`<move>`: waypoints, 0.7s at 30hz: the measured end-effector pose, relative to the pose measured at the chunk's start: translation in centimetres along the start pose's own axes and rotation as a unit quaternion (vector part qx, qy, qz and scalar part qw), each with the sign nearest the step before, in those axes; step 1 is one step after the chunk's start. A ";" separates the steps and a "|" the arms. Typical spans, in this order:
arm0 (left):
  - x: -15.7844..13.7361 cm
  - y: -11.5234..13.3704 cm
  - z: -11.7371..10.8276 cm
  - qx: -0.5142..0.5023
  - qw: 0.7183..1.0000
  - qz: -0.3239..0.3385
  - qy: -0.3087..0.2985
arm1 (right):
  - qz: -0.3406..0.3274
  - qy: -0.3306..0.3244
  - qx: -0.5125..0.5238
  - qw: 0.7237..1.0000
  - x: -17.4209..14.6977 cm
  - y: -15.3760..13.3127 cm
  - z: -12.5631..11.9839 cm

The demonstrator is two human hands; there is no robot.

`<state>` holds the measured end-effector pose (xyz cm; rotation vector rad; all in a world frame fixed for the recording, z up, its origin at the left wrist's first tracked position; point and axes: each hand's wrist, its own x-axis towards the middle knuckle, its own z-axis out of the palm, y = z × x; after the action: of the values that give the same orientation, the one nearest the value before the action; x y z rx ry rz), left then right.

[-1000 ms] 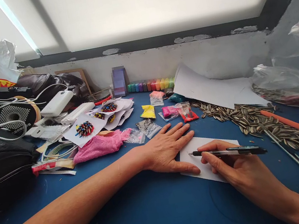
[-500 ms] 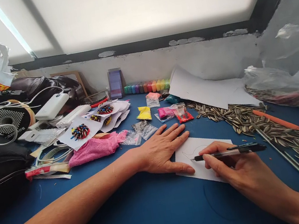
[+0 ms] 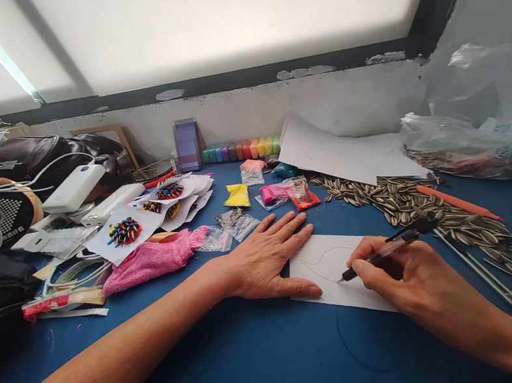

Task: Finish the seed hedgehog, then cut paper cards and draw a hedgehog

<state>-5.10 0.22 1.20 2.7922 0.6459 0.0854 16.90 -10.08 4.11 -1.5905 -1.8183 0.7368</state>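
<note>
A white sheet of paper (image 3: 318, 248) lies on the blue tabletop (image 3: 266, 361), with a thin curved outline drawn on it. My left hand (image 3: 272, 258) rests flat with fingers spread, its fingertips and thumb along the paper's left edge. Between the thumb and fingers of my right hand (image 3: 399, 272) is a black pen (image 3: 380, 253), tilted, its tip touching the paper at the lower end of the line. My right hand covers the right part of the sheet.
Sunflower seeds (image 3: 396, 196) spread along the right, with an orange pencil (image 3: 459, 202) and a metallic stick (image 3: 483, 270). Small clay packets (image 3: 238, 195) lie beyond my left hand. At left are a pink cloth (image 3: 150, 263), seed-decorated papers (image 3: 124, 231), a power bank (image 3: 74, 188) and bags.
The pen tip has moved down and right, lengthening the drawn line, and the pen is more tilted. My left hand stays on the paper's edge. The whole view has shifted slightly.
</note>
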 end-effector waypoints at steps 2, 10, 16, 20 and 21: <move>0.0 0.0 0.0 0.000 1.000 0.000 0.001 | 0.006 -0.002 -0.003 1.000 0.0 0.1 -0.2; 0.0 -0.1 0.1 -0.002 1.000 -0.004 -0.004 | 0.027 0.001 -0.049 0.998 0.0 0.3 -1.2; -0.1 -0.1 0.1 0.007 1.000 0.000 0.001 | 0.028 0.019 -0.056 0.998 0.2 0.3 -1.9; -0.1 0.0 0.1 0.007 1.000 -0.004 0.001 | 0.036 0.027 -0.070 0.997 0.3 0.6 -2.5; 0.0 0.0 0.1 0.004 1.000 -0.005 0.000 | 0.041 0.029 -0.073 0.996 0.3 0.7 -2.6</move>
<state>-5.15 0.21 1.14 2.7966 0.6630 0.0810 19.26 -9.68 5.30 -1.7721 -1.8089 0.5982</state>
